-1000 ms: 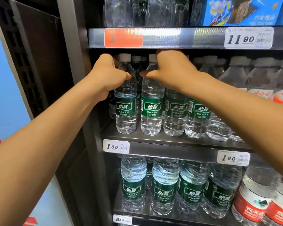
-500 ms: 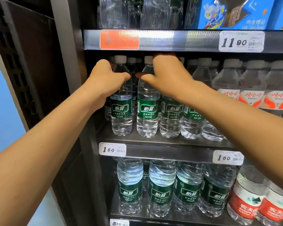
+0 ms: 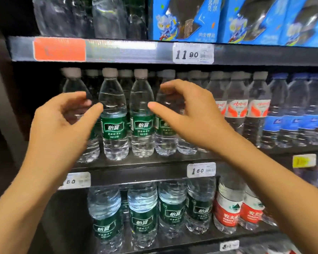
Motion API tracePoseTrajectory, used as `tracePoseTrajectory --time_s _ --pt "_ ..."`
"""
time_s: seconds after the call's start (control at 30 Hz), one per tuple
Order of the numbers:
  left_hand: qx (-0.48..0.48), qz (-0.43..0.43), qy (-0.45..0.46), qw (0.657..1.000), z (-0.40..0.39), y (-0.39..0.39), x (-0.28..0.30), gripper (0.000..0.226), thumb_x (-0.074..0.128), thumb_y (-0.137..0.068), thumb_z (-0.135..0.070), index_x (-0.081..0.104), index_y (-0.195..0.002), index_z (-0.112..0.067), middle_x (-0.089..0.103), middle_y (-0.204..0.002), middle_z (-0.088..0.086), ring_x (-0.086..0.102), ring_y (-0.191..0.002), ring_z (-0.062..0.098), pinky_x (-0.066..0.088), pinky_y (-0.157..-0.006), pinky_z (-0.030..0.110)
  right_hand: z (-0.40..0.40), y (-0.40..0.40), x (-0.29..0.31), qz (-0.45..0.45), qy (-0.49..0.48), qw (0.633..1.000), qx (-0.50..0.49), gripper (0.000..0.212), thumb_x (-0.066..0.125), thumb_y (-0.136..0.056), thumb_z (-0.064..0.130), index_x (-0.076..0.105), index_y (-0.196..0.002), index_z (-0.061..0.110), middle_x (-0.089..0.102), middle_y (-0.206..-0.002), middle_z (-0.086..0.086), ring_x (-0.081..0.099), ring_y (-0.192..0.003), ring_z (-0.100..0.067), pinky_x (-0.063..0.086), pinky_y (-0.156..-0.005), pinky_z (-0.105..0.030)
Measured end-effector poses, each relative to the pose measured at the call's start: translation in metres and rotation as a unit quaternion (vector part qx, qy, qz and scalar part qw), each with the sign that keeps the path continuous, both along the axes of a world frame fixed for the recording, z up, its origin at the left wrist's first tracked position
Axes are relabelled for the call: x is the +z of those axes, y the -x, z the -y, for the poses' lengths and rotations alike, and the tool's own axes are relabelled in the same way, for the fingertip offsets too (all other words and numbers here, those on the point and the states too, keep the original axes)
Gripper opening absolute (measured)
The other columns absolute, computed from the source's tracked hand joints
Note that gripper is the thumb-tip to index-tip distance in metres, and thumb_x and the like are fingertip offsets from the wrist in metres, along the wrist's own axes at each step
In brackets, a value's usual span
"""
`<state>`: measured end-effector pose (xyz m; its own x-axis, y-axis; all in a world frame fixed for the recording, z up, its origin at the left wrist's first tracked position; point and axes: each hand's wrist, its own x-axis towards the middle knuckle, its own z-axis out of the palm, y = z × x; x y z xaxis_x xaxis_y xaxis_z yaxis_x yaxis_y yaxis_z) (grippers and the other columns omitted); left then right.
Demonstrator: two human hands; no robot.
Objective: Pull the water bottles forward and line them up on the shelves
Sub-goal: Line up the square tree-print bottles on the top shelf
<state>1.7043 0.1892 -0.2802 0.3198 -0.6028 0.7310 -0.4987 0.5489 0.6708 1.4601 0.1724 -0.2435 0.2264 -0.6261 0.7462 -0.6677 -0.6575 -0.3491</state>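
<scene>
Apparently both hands (image 3: 62, 125) (image 3: 189, 114) hover before green-label bottles (image 3: 114, 114).

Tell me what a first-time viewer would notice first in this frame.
Two bare hands, the left hand and right hand, hover open in front of the middle shelf, holding nothing. Between them stand two green-label bottles at the shelf's front edge. Above, bright blue boxes sit on the top shelf over an 11.90 price tag.
</scene>
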Motion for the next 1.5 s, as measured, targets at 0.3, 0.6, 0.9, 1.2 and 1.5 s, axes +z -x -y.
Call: tracePoseTrajectory --time_s 0.3,0.6,0.9,1.2,1.5 --pt "-0.313 -0.133 -0.144 0.929 -0.022 0.162 -0.055 0.084 0.079 -0.053 -0.073 0.068 -0.118 -0.019 0.072 -0.116 0.006 0.068 -0.11 0.021 0.057 -0.089 0.033 -0.093 0.199 -0.062 0.255 -0.191 0.943 0.094 0.048 0.072 -0.077 0.044 0.062 -0.122 0.029 0.069 -0.115 0.008 0.065 -0.107 -0.004 0.051 -0.093 -0.023" --pt "-0.386 -0.17 -0.245 0.873 -0.054 0.367 -0.13 0.06 0.061 -0.065 -0.058 0.068 -0.111 -0.02 0.075 -0.106 0.008 0.072 -0.1 0.022 0.049 -0.085 0.04 -0.185 0.402 -0.126 0.319 -0.254 0.913 0.0 0.061 0.067 -0.074 0.068 0.062 -0.124 0.034 0.066 -0.124 0.006 0.06 -0.119 -0.012 0.045 -0.103 -0.041" --pt "-0.447 -0.185 -0.254 0.838 -0.032 0.517 -0.096 0.049 0.051 -0.077 -0.037 0.065 -0.111 -0.004 0.075 -0.102 0.015 0.072 -0.099 0.028 0.055 -0.09 0.048 -0.185 0.524 -0.119 0.379 -0.229 0.895 -0.051 0.068 0.073 -0.061 0.071 0.068 -0.114 0.028 0.071 -0.116 0.003 0.065 -0.111 -0.014 0.05 -0.096 -0.044" --pt "-0.466 -0.149 -0.216 0.845 0.031 0.619 -0.04 0.046 0.062 -0.085 -0.043 0.067 -0.113 -0.006 0.073 -0.107 0.015 0.07 -0.104 0.028 0.044 -0.104 0.051 -0.12 0.622 -0.09 0.364 -0.19 0.911 -0.046 0.043 0.064 -0.08 0.053 0.068 -0.113 0.026 0.072 -0.113 0.003 0.066 -0.11 -0.013 0.052 -0.092 -0.025" --pt "-0.453 -0.137 -0.182 0.862 0.071 0.664 0.024 0.048 0.061 -0.082 -0.045 0.069 -0.11 -0.007 0.074 -0.106 0.016 0.071 -0.103 0.028 0.045 -0.103 0.05 -0.031 0.673 -0.022 0.315 -0.152 0.936 0.025 0.045 0.066 -0.079 0.052 0.068 -0.114 0.023 0.071 -0.115 -0.003 0.066 -0.11 -0.018 0.053 -0.094 -0.04"
